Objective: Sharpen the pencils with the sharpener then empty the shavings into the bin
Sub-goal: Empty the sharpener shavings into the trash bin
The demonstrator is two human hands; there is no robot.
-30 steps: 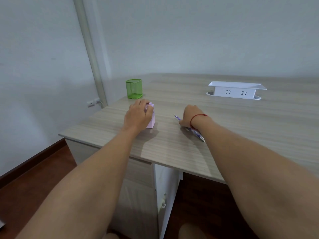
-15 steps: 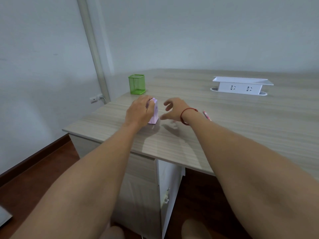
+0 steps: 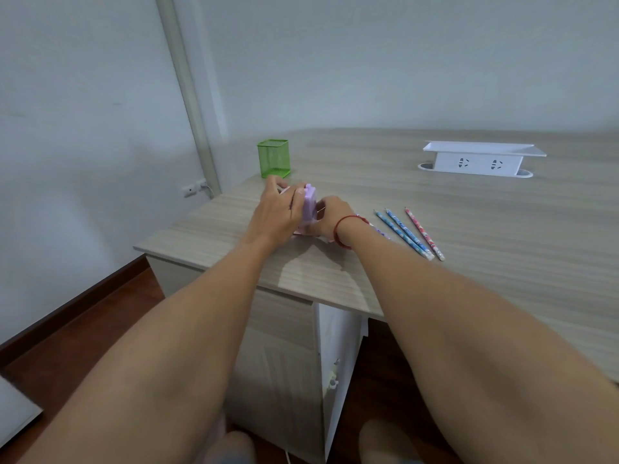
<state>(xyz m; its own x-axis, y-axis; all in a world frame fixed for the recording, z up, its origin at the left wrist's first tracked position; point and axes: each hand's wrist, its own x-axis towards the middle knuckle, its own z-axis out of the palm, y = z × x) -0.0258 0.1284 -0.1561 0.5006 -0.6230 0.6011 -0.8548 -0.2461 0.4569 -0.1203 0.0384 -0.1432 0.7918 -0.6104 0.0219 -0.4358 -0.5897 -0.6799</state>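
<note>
A pink and lilac pencil sharpener [image 3: 308,205] stands near the desk's left front corner. My left hand [image 3: 279,214] wraps around its left side. My right hand [image 3: 331,217], with a red string on the wrist, presses against its right side, fingers curled at the crank area. Three patterned pencils [image 3: 407,233], two blue and one pink, lie side by side on the desk just right of my right wrist. Part of another pencil [image 3: 380,231] shows by my right wrist. I cannot see what my right fingers hold.
A green mesh pen cup [image 3: 274,158] stands behind the sharpener near the desk's left edge. A white power socket box [image 3: 479,160] sits at the back right. The wooden desk [image 3: 469,229] ends close to my arms, with a cabinet below.
My right hand let go of the pencils, swung left and came to rest against the sharpener's right side. The left hand stayed on the sharpener. The camera tilted, bringing the pencils into view.
</note>
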